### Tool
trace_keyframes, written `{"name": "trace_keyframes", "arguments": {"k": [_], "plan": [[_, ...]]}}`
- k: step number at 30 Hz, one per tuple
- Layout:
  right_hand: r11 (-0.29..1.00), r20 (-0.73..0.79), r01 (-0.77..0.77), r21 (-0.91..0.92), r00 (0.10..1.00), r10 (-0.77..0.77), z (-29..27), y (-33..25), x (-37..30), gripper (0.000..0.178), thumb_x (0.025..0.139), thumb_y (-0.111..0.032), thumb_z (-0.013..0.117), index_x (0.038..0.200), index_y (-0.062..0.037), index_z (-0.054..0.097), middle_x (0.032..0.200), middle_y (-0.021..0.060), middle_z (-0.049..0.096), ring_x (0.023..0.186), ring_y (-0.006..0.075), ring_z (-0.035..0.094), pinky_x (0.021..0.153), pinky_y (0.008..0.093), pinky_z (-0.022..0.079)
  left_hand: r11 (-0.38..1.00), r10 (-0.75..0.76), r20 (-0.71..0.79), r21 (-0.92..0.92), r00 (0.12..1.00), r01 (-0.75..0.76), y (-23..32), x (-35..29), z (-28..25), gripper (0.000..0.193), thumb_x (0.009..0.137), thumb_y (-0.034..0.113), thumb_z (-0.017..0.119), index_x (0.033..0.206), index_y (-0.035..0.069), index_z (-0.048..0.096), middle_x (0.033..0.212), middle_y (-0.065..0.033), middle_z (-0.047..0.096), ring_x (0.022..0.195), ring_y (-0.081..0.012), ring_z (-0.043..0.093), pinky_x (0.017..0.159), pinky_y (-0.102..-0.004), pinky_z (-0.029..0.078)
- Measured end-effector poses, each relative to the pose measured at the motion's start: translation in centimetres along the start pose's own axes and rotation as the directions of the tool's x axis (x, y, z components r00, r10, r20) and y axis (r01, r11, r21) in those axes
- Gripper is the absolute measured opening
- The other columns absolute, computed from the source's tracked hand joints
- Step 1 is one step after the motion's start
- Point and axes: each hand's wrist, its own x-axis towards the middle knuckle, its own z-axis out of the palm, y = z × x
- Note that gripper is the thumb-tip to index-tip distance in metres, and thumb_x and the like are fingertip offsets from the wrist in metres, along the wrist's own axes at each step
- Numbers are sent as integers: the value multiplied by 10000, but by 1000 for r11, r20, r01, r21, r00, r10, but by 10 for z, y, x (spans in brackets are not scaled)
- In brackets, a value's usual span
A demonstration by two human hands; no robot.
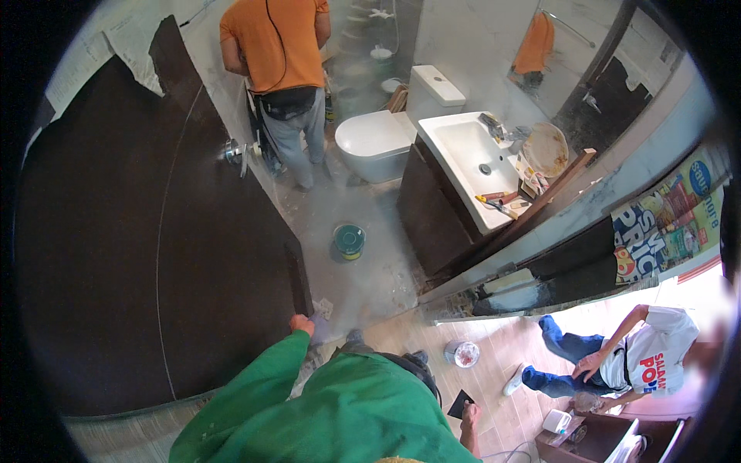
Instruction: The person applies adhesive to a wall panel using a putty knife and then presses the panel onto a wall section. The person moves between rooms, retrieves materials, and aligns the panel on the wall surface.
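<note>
My left hand (302,324) is closed at the lower corner of a dark brown door (100,247). A blurred, pale purplish patch shows beside its fingers, and what they grip is hidden. Low on the right, my right hand (470,417) holds a thin, flat black square (459,403) by one side. It looks like a sheet or a flat blade; I cannot tell which. Green sleeves cover my upper arms.
Ahead, a person in an orange shirt (274,46) stands near a white toilet (374,143). A lidded green bucket (349,241) sits on the floor. Tools lie on the washbasin (463,147). At right are a white bucket (465,354) and a person in a white shirt (654,351).
</note>
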Motion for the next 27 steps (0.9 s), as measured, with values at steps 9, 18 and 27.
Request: {"name": "trace_keyframes", "arguments": {"k": [9,18,27], "plan": [[993,-127,-11,-115,992,-4,3,65,-13,346,808,-212,656,575,-59,453,568,-1,421,526,124,367,471,344,282,993,-65,-11,99,998,65,-31,-1,7,180,728,89,598,825,0,721,928,-207,706,938,-380,672,868,-424,514],[999,-21,-29,-22,999,29,28,-18,27,313,829,-307,666,689,-42,578,583,-57,427,523,66,368,461,288,272,997,-31,-131,-72,991,22,-46,2,14,176,759,188,619,769,74,753,817,-129,726,813,-326,699,751,-436,548],[987,-45,66,-149,996,-74,69,-28,55,124,795,-96,649,827,23,662,668,4,548,605,140,437,554,327,366,964,-18,-49,263,999,30,-103,66,26,139,721,126,610,733,59,731,843,-162,712,850,-352,685,796,-439,534]]}}
